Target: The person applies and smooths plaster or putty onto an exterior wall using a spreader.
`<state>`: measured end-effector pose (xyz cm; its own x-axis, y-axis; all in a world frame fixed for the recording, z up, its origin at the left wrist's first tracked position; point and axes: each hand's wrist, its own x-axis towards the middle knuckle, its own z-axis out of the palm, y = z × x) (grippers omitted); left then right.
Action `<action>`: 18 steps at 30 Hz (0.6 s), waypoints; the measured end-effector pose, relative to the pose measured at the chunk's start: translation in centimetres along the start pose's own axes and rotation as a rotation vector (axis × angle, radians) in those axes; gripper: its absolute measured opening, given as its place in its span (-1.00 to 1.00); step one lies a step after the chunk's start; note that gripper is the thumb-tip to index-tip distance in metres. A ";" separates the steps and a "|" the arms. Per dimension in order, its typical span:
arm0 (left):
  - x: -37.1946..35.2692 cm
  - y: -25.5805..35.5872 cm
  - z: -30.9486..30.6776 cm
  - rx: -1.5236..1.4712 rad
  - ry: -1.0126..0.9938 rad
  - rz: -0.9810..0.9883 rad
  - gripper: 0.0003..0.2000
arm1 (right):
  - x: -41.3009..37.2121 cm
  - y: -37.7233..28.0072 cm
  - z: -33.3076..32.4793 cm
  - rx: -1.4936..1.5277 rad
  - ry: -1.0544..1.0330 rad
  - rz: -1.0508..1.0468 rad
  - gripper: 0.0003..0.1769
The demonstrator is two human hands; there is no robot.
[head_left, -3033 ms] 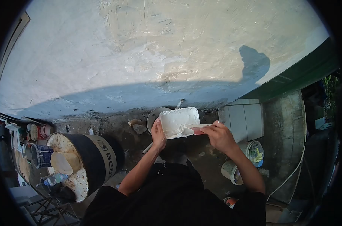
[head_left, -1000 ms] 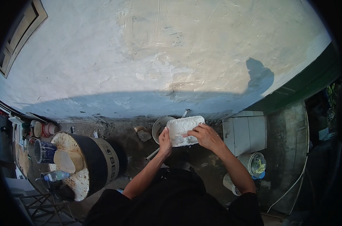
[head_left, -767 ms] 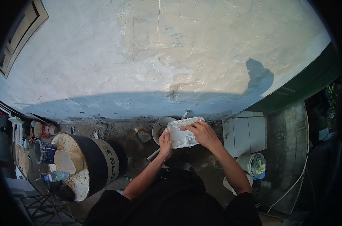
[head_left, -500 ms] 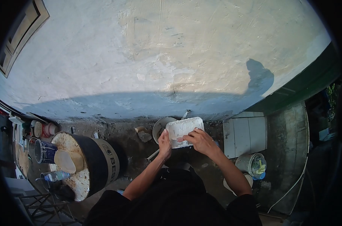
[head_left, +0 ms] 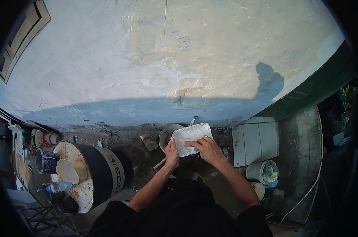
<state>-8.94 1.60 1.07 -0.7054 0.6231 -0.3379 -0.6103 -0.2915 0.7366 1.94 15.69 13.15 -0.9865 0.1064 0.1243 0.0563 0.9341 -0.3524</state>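
Observation:
A white rectangular tray smeared with white paste is held in front of my body, tilted slightly. My left hand grips its left edge, thumb up along the rim. My right hand is over the tray's lower right part, its fingers closed on a small pinkish flat scraper that touches the paste. The scraper's grip end is hidden under my fingers. Behind the tray, partly covered by it, is a round pale basin on the ground.
A plastered wall rises ahead. At left a rusty-topped drum carries a dark blue bucket, a beige container and a plastic bottle. Pale tiles and a grey bucket are at right.
The view has shifted slightly. My right hand and the scraper have moved slightly upward over the tray. My left hand keeps its grip on the tray's edge.

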 end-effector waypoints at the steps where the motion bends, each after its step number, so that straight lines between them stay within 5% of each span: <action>1: 0.0 -0.3 -0.4 0.002 0.007 0.004 -0.52 | -0.1 0.0 0.1 0.008 0.016 -0.002 -0.54; 7: -0.1 0.3 -0.1 -0.025 0.047 0.049 -0.52 | 0.9 0.5 -1.3 0.040 0.361 0.072 -0.75; 14: -0.4 0.2 0.1 0.007 0.111 0.132 -0.53 | 0.7 0.0 -2.1 0.199 0.428 0.443 -0.77; 18: -0.9 1.1 1.2 -0.020 0.144 0.111 -0.54 | 0.2 0.0 -2.0 0.290 0.467 0.456 -0.76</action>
<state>-8.54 1.55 2.86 -0.8124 0.4766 -0.3361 -0.5316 -0.3681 0.7628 2.04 16.44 15.06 -0.7020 0.6603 0.2669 0.3406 0.6403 -0.6885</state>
